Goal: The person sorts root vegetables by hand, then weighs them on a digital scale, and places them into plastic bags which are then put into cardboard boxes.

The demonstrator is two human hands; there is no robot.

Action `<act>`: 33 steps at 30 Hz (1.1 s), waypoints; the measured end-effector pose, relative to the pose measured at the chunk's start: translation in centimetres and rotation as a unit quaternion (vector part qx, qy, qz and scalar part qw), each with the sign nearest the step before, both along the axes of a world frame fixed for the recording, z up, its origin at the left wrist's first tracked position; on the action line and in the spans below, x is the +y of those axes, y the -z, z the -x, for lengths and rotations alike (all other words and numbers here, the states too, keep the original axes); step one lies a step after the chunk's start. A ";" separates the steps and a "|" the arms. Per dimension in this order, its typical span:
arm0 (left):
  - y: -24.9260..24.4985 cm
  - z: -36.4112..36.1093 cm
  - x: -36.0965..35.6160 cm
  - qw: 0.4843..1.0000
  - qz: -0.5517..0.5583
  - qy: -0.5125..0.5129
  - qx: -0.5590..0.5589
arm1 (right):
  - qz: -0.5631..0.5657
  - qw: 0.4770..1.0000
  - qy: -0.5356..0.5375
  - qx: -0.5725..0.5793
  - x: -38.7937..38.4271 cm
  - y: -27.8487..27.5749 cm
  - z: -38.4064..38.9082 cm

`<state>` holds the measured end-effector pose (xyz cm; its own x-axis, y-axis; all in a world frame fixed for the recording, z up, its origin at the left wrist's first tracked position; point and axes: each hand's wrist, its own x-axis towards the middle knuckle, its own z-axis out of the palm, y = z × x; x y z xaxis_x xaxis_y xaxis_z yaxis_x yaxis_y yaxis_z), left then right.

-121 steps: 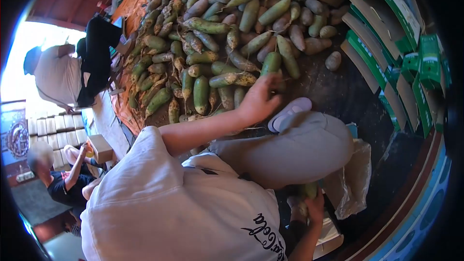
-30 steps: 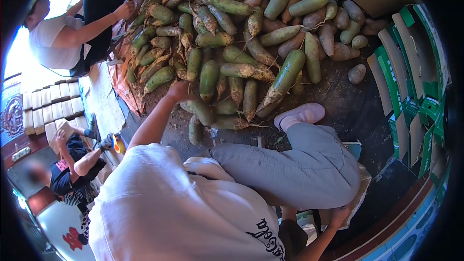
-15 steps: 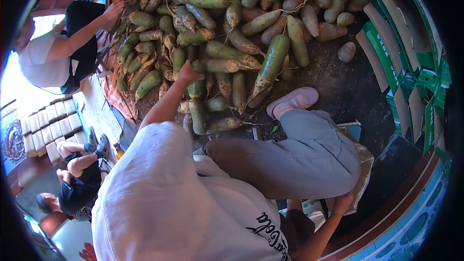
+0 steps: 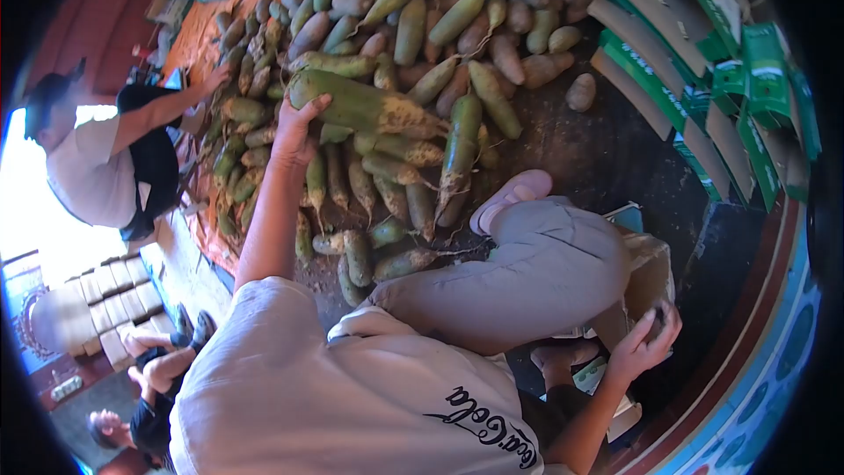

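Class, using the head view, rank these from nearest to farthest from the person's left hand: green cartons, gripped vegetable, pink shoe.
1. Gripped vegetable: in the left hand.
2. Pink shoe: near the picture's middle.
3. Green cartons: along the picture's right side.

Dark, soiled floor (image 4: 651, 211), partly covered by an orange sheet (image 4: 207, 35). Dark red wall (image 4: 97, 26) at upper left. Glaring daylight enters at left, above stacked pale cartons (image 4: 114, 299). Curved by the lens: reddish-brown band (image 4: 756, 325) beside blue patterned tiling (image 4: 782, 369).
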<state>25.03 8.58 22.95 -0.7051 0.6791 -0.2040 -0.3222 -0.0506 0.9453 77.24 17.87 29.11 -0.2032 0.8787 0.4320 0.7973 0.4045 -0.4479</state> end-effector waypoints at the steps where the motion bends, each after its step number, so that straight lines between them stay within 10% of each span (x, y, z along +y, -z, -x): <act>1: -1.1 -1.0 1.9 0.999 -0.029 0.008 -0.011 | 0.004 1.000 -0.003 0.029 0.4 -0.9 0.7; 11: -13.5 -15.8 16.2 0.940 -0.188 0.285 0.003 | -0.005 0.990 -0.118 0.081 4.7 -7.8 6.4; 15: -15.1 -23.6 16.8 0.885 -0.190 0.424 -0.039 | 0.178 0.951 -0.146 0.206 5.3 -7.0 6.1; 17: -14.9 -26.2 16.4 0.846 -0.207 0.491 -0.028 | 0.351 0.819 -0.188 0.413 4.5 -5.8 4.1; 19: -13.4 -27.9 15.9 0.810 -0.206 0.548 -0.005 | 0.344 0.844 -0.148 0.385 2.7 -3.2 2.4; 29: -8.9 -29.5 14.6 0.852 -0.059 0.508 0.115 | 0.267 0.933 0.037 0.238 -5.0 0.0 -0.7; 33: -8.3 -30.1 14.1 0.811 -0.074 0.479 0.327 | 0.313 0.906 0.021 0.285 -6.4 0.3 -1.5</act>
